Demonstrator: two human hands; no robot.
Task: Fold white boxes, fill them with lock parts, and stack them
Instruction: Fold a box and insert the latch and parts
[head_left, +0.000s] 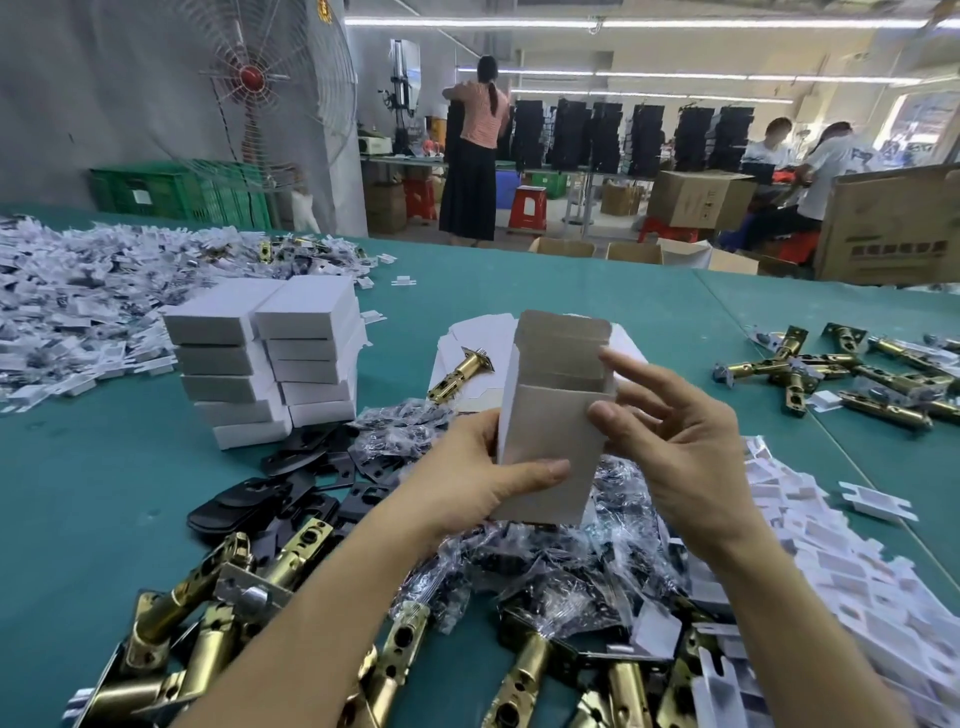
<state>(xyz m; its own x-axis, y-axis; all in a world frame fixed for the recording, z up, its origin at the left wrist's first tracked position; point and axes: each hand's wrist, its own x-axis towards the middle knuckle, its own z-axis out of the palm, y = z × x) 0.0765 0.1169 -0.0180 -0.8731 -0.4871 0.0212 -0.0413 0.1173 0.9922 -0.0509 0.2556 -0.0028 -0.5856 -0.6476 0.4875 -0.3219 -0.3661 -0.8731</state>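
Observation:
I hold a half-folded white box (550, 415) upright over the green table (649, 306), its top flap open. My left hand (467, 483) grips the box's lower left side, thumb across its front. My right hand (675, 441) touches the box's right edge with thumb and forefinger. Two stacks of closed white boxes (270, 358) stand to the left. A brass latch (460, 374) lies on flat box blanks (467, 338) behind the box. More brass latches (218, 623) lie near the front edge.
Bagged screws (545, 566) and black plates (291, 493) lie under my hands. Small white paper pieces are heaped at far left (78, 291) and at right (831, 561). Further brass latches (841, 374) lie at right. People work at benches beyond the table.

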